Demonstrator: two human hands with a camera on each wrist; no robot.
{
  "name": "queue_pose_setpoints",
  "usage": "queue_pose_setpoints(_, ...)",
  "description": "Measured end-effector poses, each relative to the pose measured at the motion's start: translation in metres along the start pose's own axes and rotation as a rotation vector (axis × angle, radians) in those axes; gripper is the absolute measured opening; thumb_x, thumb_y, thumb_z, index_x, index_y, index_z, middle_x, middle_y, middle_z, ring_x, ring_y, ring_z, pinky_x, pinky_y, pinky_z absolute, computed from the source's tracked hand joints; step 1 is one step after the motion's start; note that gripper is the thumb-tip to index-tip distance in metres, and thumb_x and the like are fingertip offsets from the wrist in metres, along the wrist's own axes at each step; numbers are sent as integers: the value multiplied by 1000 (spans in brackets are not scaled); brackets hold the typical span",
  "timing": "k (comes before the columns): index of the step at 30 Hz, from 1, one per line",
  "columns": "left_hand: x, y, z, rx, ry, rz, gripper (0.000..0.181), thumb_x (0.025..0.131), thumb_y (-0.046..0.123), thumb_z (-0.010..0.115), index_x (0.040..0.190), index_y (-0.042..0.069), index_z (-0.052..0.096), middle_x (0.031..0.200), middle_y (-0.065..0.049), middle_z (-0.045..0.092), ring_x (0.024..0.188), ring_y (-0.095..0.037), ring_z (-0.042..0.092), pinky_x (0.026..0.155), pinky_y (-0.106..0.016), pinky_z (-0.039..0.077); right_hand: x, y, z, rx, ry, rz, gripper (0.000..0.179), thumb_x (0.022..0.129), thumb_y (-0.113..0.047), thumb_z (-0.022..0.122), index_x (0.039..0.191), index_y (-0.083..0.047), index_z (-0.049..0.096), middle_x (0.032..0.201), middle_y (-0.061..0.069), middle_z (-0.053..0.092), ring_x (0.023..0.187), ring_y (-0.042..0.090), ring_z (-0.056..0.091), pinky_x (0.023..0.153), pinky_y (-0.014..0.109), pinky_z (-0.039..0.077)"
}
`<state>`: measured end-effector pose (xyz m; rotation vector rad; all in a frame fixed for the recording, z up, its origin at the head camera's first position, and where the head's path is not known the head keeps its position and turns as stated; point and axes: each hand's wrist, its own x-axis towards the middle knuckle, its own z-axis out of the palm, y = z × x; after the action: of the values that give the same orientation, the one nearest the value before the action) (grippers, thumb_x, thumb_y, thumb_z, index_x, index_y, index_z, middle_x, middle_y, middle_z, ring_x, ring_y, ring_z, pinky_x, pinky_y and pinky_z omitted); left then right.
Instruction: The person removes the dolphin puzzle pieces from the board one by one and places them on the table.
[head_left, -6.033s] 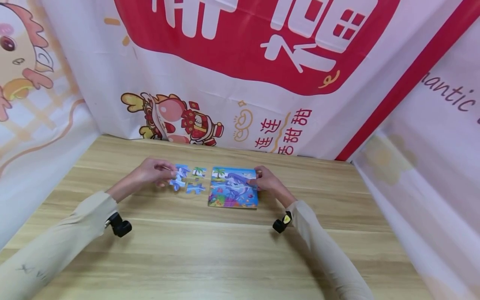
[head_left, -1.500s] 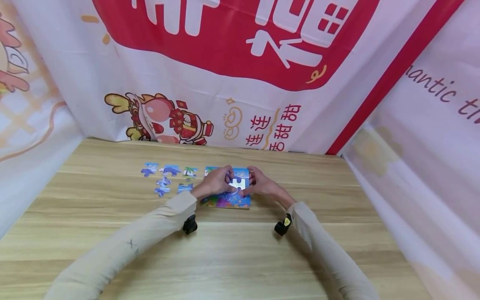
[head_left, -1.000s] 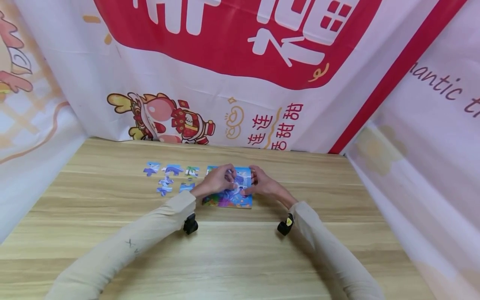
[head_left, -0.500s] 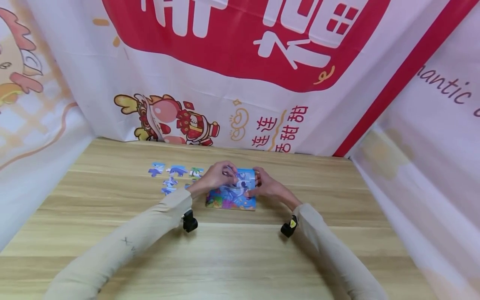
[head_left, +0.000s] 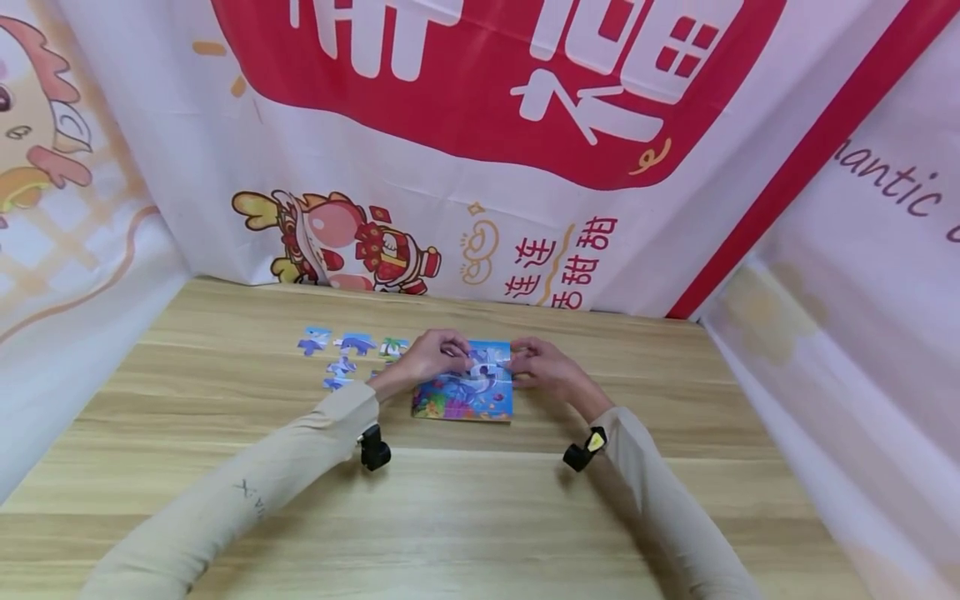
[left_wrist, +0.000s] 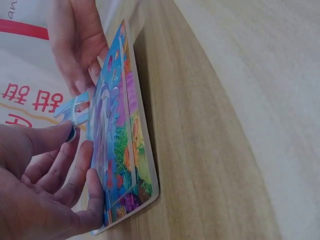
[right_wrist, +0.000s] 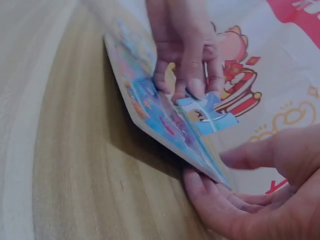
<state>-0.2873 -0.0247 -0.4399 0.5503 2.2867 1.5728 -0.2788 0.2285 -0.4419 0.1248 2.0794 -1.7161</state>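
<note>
A square puzzle board (head_left: 461, 408) with a dolphin and coral picture lies on the table. Over its upper part, my left hand (head_left: 431, 354) pinches a blue-and-white jigsaw piece (right_wrist: 212, 117) between thumb and fingers. The piece is tilted up from the board in both wrist views; light lines across it may be seams. My right hand (head_left: 551, 371) is at the board's right edge, thumb (right_wrist: 250, 155) above and fingers below, holding that edge. Its fingertips are close to the piece in the left wrist view; contact is unclear. My left hand covers the board's upper left.
Loose jigsaw pieces lie left of the board: a blue one (head_left: 313, 340), a dolphin one (head_left: 355, 342), a palm tree one (head_left: 393, 347) and others lower down. Some are partly behind my left wrist. Printed cloth (head_left: 450, 125) walls the table's (head_left: 480, 517) back and sides.
My left hand has come from the loose pieces at left to the board and now has a piece tilted up there. The right thumb has drawn back from the board's face toward its edge.
</note>
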Motion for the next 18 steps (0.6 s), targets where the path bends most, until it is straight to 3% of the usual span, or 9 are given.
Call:
queue_pose_setpoints(2,0,0,0,-21,1,-8,23,98,9,72,117,-3,67,109,-15,73,99,-22,67,88,-34,55,1,0,0,55,7,17,50,104,6,54,151,6,37,125,17,54,98,19,64,89,38,62)
queue_pose_setpoints(7,0,-3,-4,-141,35,-47,30,97,7,73,123,-4,65,113,-17,72,99,-21,68,93,-41,60,1,3,0,79,33,14,48,103,6,54,150,5,41,116,14,58,93,18,67,84,40,64)
queue_pose_setpoints(12,-5,-4,-15,-234,43,-91,34,98,7,71,130,-2,62,118,-19,69,103,-27,71,96,-45,60,0,6,0,103,36,-4,54,103,7,57,154,1,41,120,15,61,91,17,69,82,39,64)
queue_pose_setpoints(18,-14,0,-33,-235,56,-118,34,100,9,70,131,0,61,121,-20,67,110,-40,69,94,-48,60,-1,6,0,94,33,3,54,103,6,58,154,-3,43,120,15,62,93,19,68,84,41,64)
